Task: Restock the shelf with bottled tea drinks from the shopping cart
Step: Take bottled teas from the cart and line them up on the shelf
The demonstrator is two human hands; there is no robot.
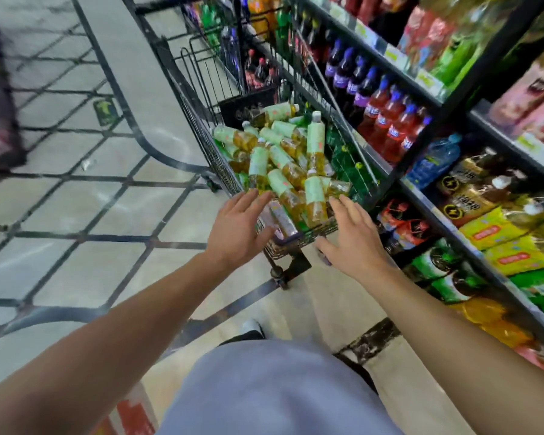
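Tea bottles (pixel 283 161) – pale-green labels, jumbled in wire cart (pixel 201 127) beside shelf (pixel 453 215).

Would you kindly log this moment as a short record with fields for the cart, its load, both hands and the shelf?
cart: black wire shopping cart, standing alongside the shelf
load: heap of pale-green-labelled bottles of amber tea, mostly lying down, one upright
left hand: left hand open, fingers spread over the near end of the cart, holding nothing
right hand: right hand open, at the cart's near right corner, holding nothing
shelf: dark metal shelf unit on the right, stocked with bottled drinks
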